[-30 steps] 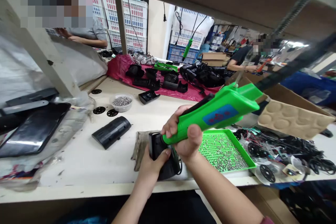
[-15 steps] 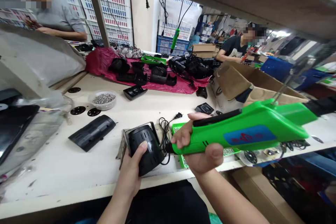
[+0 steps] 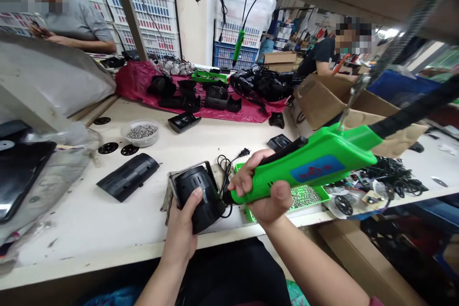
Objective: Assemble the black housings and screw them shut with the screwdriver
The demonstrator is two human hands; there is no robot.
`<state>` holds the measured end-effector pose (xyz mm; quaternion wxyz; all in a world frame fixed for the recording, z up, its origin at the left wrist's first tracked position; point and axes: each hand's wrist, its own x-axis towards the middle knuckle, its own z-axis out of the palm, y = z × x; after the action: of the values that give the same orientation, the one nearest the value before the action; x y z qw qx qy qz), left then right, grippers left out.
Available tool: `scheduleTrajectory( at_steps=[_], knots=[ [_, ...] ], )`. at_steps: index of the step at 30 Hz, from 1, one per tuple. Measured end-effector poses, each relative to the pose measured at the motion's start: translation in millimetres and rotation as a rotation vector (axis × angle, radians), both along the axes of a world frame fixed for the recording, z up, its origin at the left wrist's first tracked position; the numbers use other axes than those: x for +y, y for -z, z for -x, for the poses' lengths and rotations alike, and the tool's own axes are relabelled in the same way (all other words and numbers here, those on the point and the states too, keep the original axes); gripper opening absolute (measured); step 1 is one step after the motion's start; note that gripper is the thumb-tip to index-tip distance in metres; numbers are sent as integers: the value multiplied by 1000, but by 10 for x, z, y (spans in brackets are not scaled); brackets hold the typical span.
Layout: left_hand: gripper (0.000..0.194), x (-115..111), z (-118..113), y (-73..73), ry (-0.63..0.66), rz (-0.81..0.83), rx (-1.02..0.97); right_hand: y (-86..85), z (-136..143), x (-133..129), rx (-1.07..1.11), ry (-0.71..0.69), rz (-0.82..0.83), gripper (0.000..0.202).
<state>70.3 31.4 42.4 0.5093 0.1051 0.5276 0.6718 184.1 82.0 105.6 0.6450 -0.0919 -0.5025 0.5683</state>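
My left hand (image 3: 183, 222) is closed round a black plastic housing (image 3: 199, 201), thumb on its top face. The housing rests in a metal-framed holder (image 3: 172, 186) near the bench's front edge. In my right hand (image 3: 267, 196) is a green electric screwdriver (image 3: 304, 167), gripped along its body with fingers around the front. Its tip points left, close to the housing's right side; whether it touches cannot be made out. A black power cord (image 3: 225, 167) with a plug lies coiled behind. Beneath the screwdriver sits a green tray (image 3: 324, 194) of screws.
A bowl of small metal parts (image 3: 142, 134) and a loose black half-shell (image 3: 128, 177) lie to the left. Black parts cover a pink sheet (image 3: 247, 114) at the back. An open cardboard box (image 3: 315, 105) stands right. Two people work beyond. A spring (image 3: 405, 38) suspends the screwdriver.
The rear of the screwdriver has swung left and up, showing more of the green tray. My left hand and the housing stay nearly in place. The person at right has leaned.
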Motion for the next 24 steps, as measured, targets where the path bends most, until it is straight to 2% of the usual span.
scheduleTrajectory(
  at_steps=[7, 14, 18, 24],
  knots=[
    [64, -44, -5, -4, 12, -28, 34, 38, 33, -66, 31, 146, -21, 39],
    [57, -58, -15, -12, 33, -30, 39, 39, -8, -105, -34, 41, 1, 39],
    [58, -57, -6, -17, 35, -41, 37, 88, 32, -102, 23, 59, -36, 36],
    [63, -64, 43, -13, 82, -30, 33, 154, 82, -105, 81, -24, -61, 39]
  ],
)
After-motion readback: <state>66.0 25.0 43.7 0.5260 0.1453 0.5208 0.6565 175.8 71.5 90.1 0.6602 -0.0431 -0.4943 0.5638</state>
